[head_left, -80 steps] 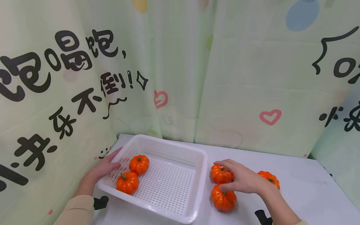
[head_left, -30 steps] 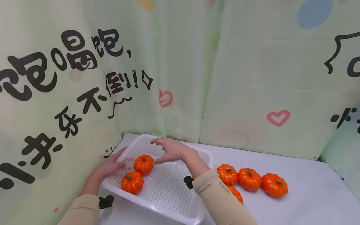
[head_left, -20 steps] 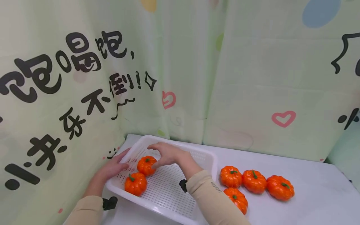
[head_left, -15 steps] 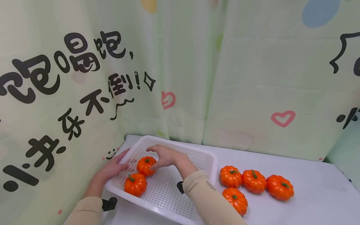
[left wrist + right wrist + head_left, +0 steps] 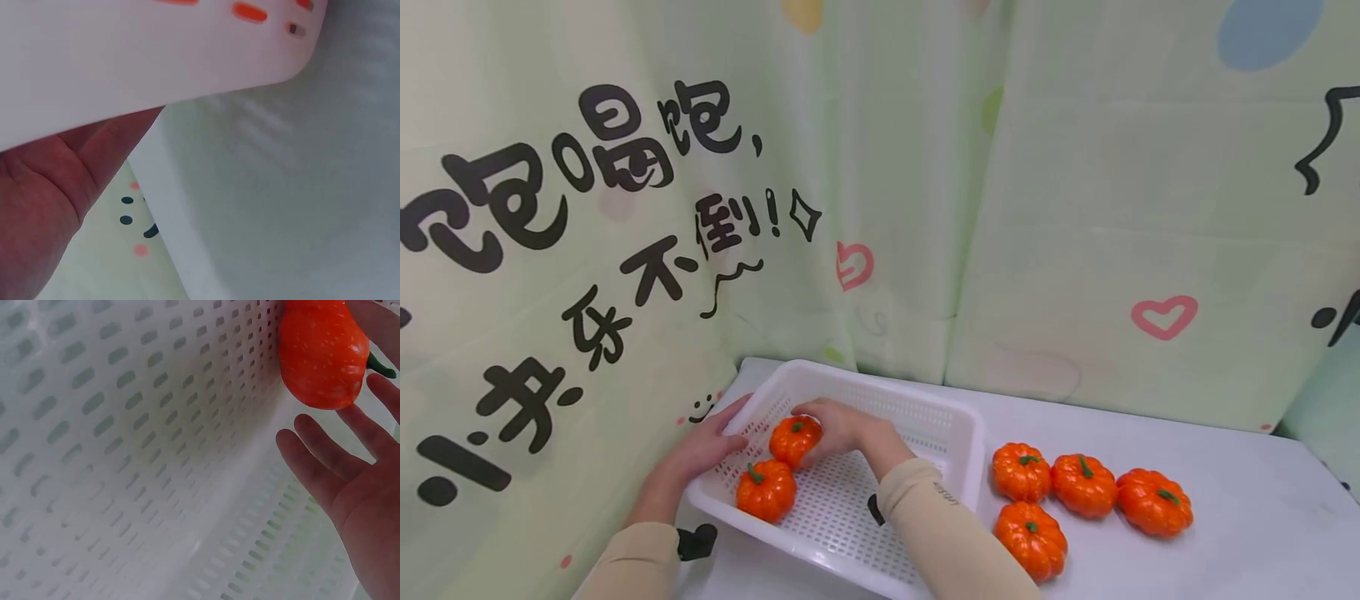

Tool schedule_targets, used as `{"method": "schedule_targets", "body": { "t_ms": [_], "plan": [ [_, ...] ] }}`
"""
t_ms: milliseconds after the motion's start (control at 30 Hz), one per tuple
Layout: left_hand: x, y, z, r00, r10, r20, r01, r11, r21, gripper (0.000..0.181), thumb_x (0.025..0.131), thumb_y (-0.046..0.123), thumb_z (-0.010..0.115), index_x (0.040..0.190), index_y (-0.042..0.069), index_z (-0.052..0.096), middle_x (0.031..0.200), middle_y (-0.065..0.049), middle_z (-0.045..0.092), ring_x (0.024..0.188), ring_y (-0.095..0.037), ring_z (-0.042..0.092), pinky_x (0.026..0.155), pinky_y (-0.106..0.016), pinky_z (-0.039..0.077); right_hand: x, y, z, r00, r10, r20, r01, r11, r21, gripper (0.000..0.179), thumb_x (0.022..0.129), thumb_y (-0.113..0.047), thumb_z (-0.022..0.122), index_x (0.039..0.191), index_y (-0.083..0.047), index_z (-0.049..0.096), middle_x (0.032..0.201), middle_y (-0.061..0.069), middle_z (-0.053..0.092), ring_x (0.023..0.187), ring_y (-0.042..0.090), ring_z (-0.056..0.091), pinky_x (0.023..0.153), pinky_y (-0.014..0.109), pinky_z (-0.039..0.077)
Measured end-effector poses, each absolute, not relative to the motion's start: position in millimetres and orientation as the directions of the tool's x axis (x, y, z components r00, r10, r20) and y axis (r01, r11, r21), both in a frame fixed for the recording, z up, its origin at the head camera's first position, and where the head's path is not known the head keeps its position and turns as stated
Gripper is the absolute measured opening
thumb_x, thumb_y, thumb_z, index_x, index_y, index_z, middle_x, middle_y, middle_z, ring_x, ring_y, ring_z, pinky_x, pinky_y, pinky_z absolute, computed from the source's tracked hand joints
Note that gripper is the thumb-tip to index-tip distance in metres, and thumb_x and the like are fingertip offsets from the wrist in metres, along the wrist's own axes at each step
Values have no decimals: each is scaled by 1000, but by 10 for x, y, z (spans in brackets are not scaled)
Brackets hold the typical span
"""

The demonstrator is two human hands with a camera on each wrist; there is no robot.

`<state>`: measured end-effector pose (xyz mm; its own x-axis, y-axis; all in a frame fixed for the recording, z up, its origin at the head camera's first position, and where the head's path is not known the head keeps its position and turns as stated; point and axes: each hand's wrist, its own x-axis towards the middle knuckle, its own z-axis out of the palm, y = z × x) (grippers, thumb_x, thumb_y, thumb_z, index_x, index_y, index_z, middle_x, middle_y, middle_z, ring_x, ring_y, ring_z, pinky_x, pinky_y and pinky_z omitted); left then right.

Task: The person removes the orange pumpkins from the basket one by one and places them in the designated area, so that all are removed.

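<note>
Right fingers (image 5: 328, 447) curved around a pumpkin (image 5: 793, 442), forearm (image 5: 943, 525) angled across the basket (image 5: 868, 382), left fingers (image 5: 730, 414) gripping its rim

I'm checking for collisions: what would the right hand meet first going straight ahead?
The right hand would likely meet the farther pumpkin in the white perforated basket; exact contact is unclear.

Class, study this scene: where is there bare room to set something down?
Bare: the table right of the rightmost pumpkin; the strip between the pumpkin row and the curtain; the middle floor of the white basket, partly hidden by the right sleeve. Crowded: the basket's left end, with two pumpkins, the left hand and the right hand.
</note>
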<state>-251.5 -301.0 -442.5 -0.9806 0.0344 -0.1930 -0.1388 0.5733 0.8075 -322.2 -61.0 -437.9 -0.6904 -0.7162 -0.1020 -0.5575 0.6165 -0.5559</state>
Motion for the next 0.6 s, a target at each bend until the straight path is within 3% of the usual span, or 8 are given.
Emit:
{"method": "schedule_targets", "body": {
  "t_ms": [400, 600],
  "plan": [
    [-2526, -2990, -4414, -981, 43, -187, -130, 568, 812, 73, 97, 14, 60, 162, 19, 26, 156, -30, 31, 111, -38, 59, 77, -49, 59, -3201, -657, -4481, -703, -705, -90, -567, 634, -526, 75, 82, -27, 84, 149, -18, 50, 147, 4, 50, 133, 21, 46, 112, 33, 37],
    [-2519, -2993, -4406, -980, 29, -195, -143, 577, 804, 73, 97, 15, 60, 162, 20, 26, 155, -30, 31, 111, -38, 59, 76, -49, 59, -3201, -701, -4500, -719, -687, -103, -552, 655, -516, 77, 83, -29, 83, 151, -22, 48, 143, 5, 49, 127, 22, 49, 107, 36, 43]
  ]
}}
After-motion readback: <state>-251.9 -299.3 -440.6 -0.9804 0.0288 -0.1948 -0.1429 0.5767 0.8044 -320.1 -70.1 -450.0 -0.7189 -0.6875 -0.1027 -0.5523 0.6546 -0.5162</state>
